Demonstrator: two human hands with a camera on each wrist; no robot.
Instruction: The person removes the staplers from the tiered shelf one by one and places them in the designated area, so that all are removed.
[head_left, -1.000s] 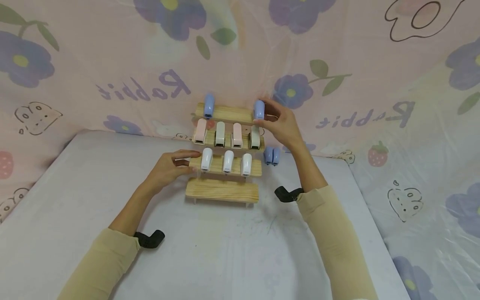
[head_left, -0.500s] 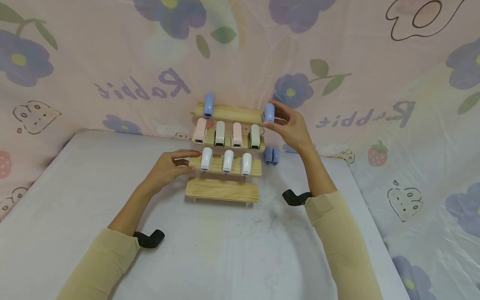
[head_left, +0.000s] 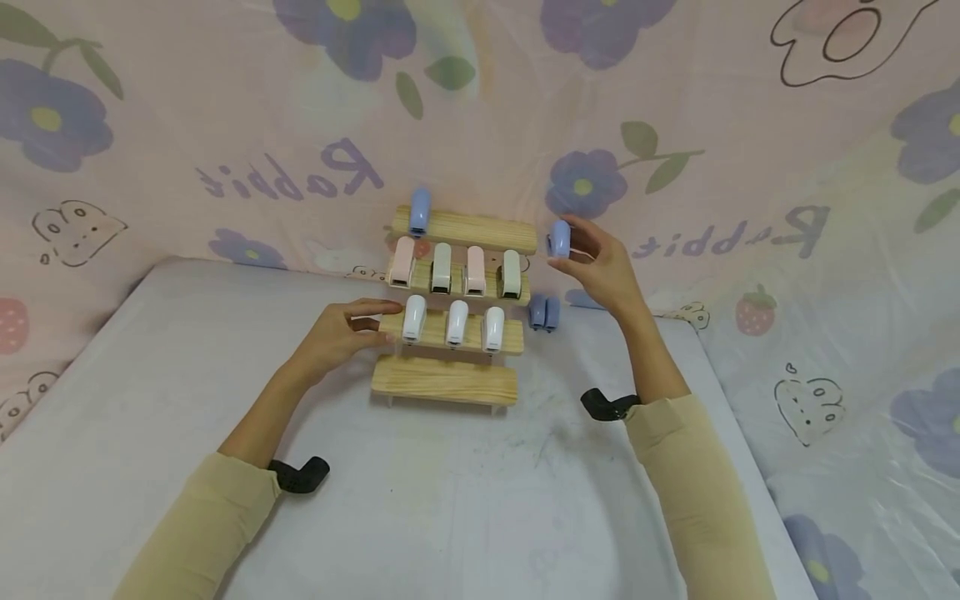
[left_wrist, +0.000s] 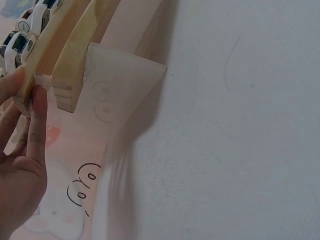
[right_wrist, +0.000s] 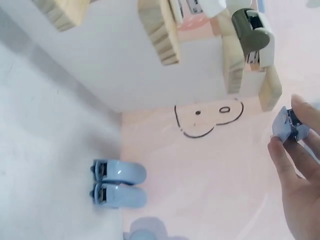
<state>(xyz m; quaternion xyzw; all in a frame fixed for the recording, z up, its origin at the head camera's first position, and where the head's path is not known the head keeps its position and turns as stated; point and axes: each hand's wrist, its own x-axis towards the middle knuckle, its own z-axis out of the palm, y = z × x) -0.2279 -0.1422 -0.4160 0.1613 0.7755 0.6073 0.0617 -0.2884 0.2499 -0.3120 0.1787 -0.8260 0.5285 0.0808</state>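
Note:
My right hand [head_left: 606, 268] pinches a blue mini stapler [head_left: 559, 239] in the air, just right of the top tier of a four-tier wooden display stand [head_left: 450, 381]. In the right wrist view, thumb and fingertips hold this stapler by its sides. My left hand [head_left: 335, 342] grips the left end of the stand's second tier from the front, thumb and fingers on either side of the plank [left_wrist: 42, 47]. Another blue stapler [head_left: 420, 212] stands at the top tier's left end. Pink staplers [head_left: 402, 261] and grey-green staplers [head_left: 442, 267] alternate below it. Three white staplers [head_left: 457, 323] stand on the gripped tier.
Two blue staplers [right_wrist: 120, 184] stand side by side on the white table [head_left: 450, 500], right of the stand. Behind the stand hangs a patterned curtain [head_left: 465, 125]. The front tier bears no stapler. Black wrist mounts [head_left: 300, 475] stick out from both sleeves.
My right hand has carried the blue stapler from the top tier's right end, rightward and slightly down, off the stand. My left hand has stayed on the plank.

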